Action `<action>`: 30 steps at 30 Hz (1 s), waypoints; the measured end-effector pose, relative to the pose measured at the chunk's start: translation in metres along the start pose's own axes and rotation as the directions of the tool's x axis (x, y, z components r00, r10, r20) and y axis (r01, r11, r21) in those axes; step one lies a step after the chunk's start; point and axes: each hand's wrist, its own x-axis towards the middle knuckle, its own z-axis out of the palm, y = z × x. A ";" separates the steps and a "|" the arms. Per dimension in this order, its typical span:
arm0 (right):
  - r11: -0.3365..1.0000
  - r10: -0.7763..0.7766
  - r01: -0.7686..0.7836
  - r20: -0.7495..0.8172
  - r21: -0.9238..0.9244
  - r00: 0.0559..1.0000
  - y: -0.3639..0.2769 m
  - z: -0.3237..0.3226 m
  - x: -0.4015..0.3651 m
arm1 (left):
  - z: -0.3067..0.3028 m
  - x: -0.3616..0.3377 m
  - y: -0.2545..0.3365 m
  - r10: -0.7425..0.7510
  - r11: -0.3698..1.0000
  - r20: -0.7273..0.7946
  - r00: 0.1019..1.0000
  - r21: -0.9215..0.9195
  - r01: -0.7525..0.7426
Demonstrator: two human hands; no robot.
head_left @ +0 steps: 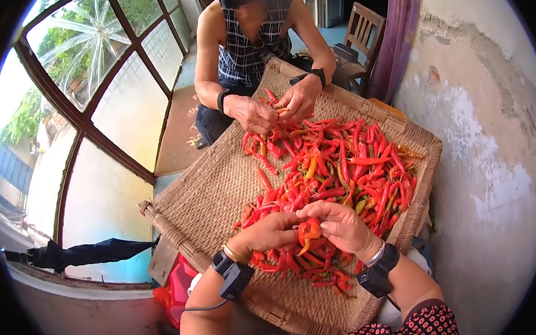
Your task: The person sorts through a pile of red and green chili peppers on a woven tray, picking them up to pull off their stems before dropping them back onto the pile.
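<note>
One folded umbrella [97, 253] is lying at far left. One co-worker [247, 53] is fingering chilies with two hands. On the near side, the left hand [265, 234] is curling its fingers, pinching a red chili pepper [309, 229] over one woven tray [188, 202]; a two-handed handling step seems underway, calling for steady fingertips. The right hand [341, 229] is bending its fingers against it. Loose chilies [364, 160] are lying heaped beyond, too many to count.

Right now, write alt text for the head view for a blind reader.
The wearer's left hand and right hand hold a red pepper over a heap of mostly red chilies on a woven tray. Across it, another person handles chilies, between a paned window and a patchy wall.
</note>
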 end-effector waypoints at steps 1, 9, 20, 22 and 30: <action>1.000 0.013 -0.013 -0.002 -0.002 1.000 0.000 -0.001 0.000 | -0.001 -0.001 0.001 0.001 1.000 -0.001 1.000 -0.002 -0.001; 0.934 0.249 -0.308 -0.286 -0.184 0.925 0.000 -0.007 0.000 | -0.025 -0.018 0.019 0.077 0.989 -0.372 0.925 -0.087 -0.117; 0.655 0.251 -0.313 -0.193 -0.687 0.949 0.014 -0.008 0.001 | -0.022 -0.005 -0.001 0.072 0.968 -0.506 0.859 -0.173 -0.183; 0.729 0.293 -0.357 -0.205 -0.584 0.934 0.013 -0.006 0.002 | 0.002 0.000 -0.005 0.157 0.955 -0.399 0.903 -0.170 -0.241; 0.764 0.248 -0.277 -0.132 -0.583 0.960 0.019 -0.012 -0.001 | -0.002 -0.003 0.009 0.176 0.984 -0.520 0.836 0.091 -0.151</action>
